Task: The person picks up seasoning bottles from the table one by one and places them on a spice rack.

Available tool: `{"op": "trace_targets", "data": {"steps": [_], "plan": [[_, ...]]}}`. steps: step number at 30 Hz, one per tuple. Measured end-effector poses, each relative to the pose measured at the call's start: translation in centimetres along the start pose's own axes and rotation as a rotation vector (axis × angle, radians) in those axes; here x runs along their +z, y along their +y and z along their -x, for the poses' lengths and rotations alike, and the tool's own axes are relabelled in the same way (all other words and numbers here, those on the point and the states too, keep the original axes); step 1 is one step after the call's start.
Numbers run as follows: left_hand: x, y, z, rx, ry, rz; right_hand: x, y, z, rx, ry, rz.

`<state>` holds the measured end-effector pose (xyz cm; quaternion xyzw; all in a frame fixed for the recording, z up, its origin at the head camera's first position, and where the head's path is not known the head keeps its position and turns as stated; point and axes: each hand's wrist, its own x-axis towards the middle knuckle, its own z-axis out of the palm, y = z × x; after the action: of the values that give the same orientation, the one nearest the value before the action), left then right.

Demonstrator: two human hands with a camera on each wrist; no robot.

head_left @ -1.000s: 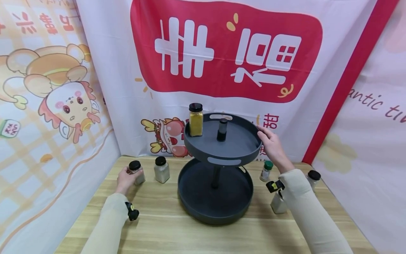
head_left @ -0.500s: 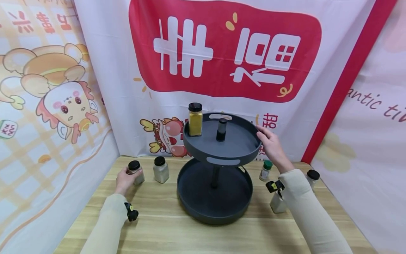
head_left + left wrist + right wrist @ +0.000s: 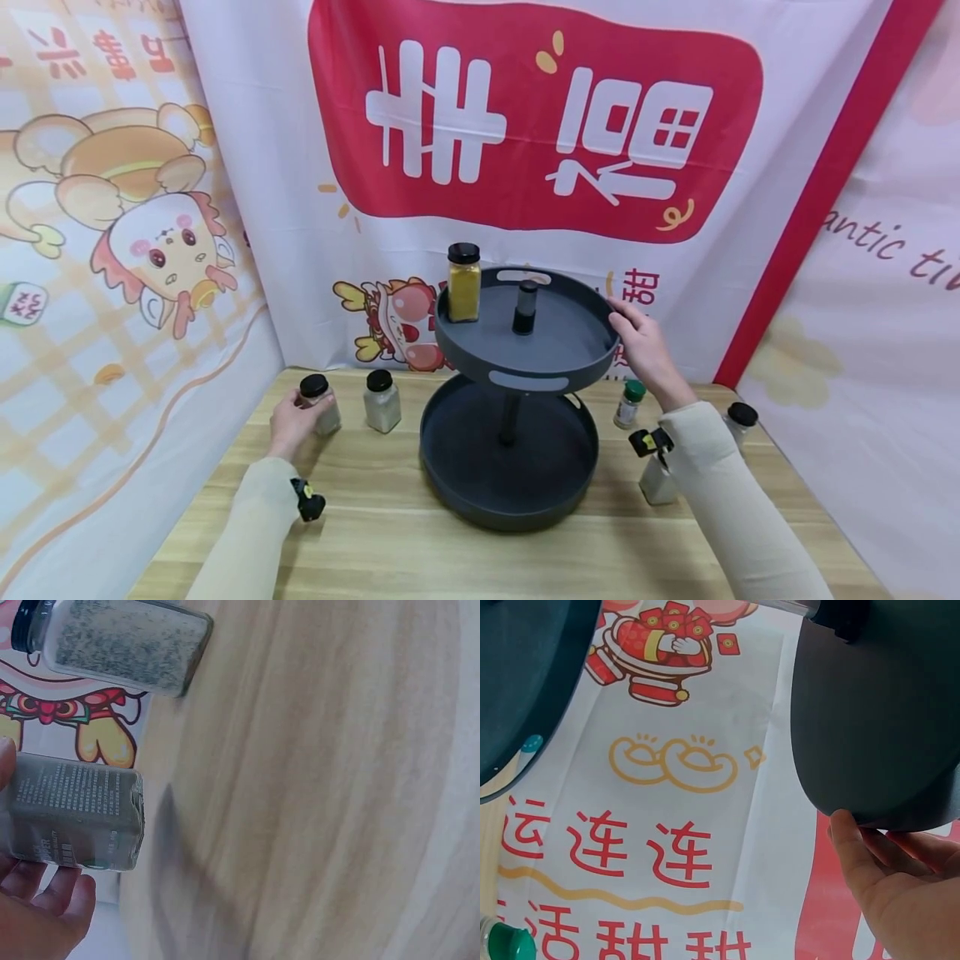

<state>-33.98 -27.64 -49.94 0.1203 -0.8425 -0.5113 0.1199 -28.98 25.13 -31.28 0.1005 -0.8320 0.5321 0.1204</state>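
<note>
At the table's left my left hand (image 3: 292, 422) grips a square glass spice jar (image 3: 327, 414) with a black lid. The left wrist view shows fingers round this jar (image 3: 75, 814), with small print on its side; its lid is out of that view. My right hand (image 3: 643, 346) holds the right rim of the upper tier of a dark grey two-tier turntable tray (image 3: 555, 354). In the right wrist view the thumb lies against the tier's underside (image 3: 877, 735), and the other fingers are partly hidden behind the edge. A yellow spice jar (image 3: 463, 287) stands on the upper tier.
Another black-lidded jar (image 3: 382, 404) stands right of the left hand's jar. Under the right arm are a green-capped bottle (image 3: 629, 406), a jar (image 3: 658, 483) partly hidden by the sleeve, and a black-lidded jar (image 3: 741, 419). The lower tier (image 3: 510, 508) rests on the wooden table (image 3: 360, 542).
The left hand and the top of its jar have shifted slightly left, with the jar leaning a little. The right hand and the tray stay in place.
</note>
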Motion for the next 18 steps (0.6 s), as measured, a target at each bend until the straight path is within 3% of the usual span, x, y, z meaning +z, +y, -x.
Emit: {"op": "trace_targets", "data": {"steps": [10,18], "plan": [[-0.8,1.7,0.5,0.009,0.051,0.029,0.0,-0.3,0.2,0.019,0.000,0.018],[-1.4,3.2,0.9,0.100,0.104,0.019,0.0,-0.5,0.3,0.023,-0.009,0.033]]}}
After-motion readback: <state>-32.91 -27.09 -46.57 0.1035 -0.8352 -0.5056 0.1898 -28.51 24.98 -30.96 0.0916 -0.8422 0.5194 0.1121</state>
